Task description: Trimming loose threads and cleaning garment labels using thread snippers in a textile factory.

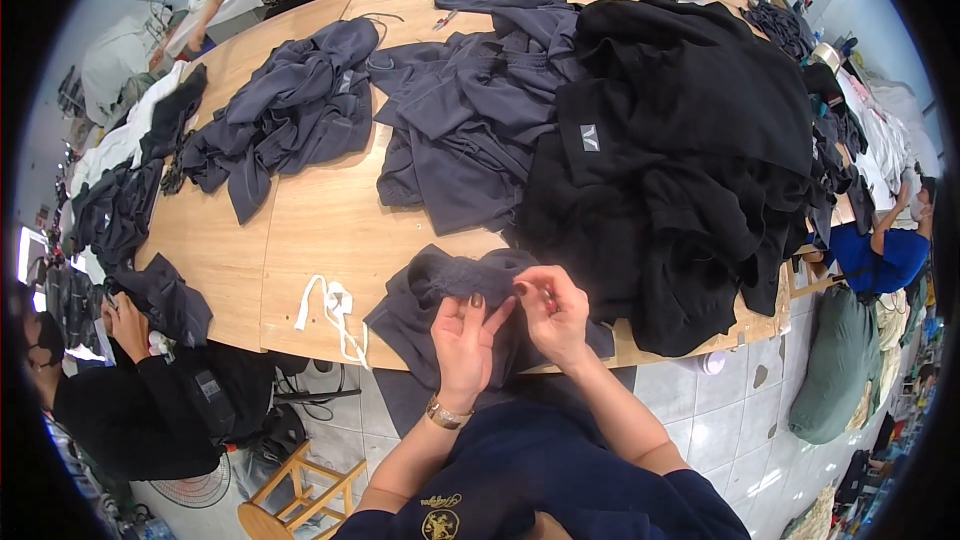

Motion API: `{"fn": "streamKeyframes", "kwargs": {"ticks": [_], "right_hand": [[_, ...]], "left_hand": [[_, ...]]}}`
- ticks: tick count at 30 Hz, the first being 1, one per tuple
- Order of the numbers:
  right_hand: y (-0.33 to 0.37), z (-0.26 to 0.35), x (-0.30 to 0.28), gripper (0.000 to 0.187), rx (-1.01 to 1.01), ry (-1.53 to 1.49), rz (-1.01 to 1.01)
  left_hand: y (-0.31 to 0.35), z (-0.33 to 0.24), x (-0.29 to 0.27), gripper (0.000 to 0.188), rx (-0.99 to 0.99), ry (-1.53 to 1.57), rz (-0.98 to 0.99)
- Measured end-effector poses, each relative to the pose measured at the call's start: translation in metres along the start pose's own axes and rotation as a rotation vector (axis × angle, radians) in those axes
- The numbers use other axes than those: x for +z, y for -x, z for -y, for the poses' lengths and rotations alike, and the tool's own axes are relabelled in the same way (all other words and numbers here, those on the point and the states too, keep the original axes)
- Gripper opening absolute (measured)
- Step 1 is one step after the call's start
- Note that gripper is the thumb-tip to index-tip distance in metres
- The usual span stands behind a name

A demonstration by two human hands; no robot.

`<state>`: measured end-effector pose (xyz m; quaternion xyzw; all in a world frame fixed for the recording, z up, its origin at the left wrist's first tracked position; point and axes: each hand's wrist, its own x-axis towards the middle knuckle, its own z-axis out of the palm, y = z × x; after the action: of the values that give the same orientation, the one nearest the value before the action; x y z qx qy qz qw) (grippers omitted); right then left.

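A dark grey garment (420, 285) lies bunched at the table's near edge, with part of it hanging over toward my lap. My left hand (466, 345) is palm up against its gathered band, fingers closed on the fabric. Just to the right, my right hand (556, 318) is raised at the garment's edge, its thumb and fingertips pinched together. Whatever sits in that pinch is too small to make out. A tangled white cord (338, 302) rests on the wood left of the garment.
Black garments (690, 170) are heaped on the right of the wooden table (310, 240). Grey garments (465, 120) lie ahead, with another grey pile (290, 105) to the left. Small scissors (446, 19) lie farther back. People work around the table; a wooden stool (300, 495) stands at lower left.
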<state>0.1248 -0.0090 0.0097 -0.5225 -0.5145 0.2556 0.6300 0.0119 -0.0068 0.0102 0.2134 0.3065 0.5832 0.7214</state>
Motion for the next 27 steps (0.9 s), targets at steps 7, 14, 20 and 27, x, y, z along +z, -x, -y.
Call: {"fn": "streamKeyframes", "kwargs": {"ticks": [7, 14, 20, 27], "right_hand": [[-0.008, 0.003, 0.002, 0.036, 0.082, 0.065, 0.189], [0.005, -0.016, -0.007, 0.018, 0.014, 0.097, 0.189], [0.013, 0.0, -0.009, 0.018, 0.101, -0.186, 0.087], [0.017, -0.024, -0.002, 0.036, -0.128, 0.281, 0.244]], "left_hand": [[0.005, 0.017, -0.014, 0.014, 0.115, -0.384, 0.092], [0.004, 0.02, -0.019, 0.019, 0.066, -0.423, 0.137], [0.002, 0.03, -0.025, 0.025, 0.12, -0.467, 0.153], [0.008, 0.038, -0.05, 0.019, 0.047, -0.764, 0.189]]}}
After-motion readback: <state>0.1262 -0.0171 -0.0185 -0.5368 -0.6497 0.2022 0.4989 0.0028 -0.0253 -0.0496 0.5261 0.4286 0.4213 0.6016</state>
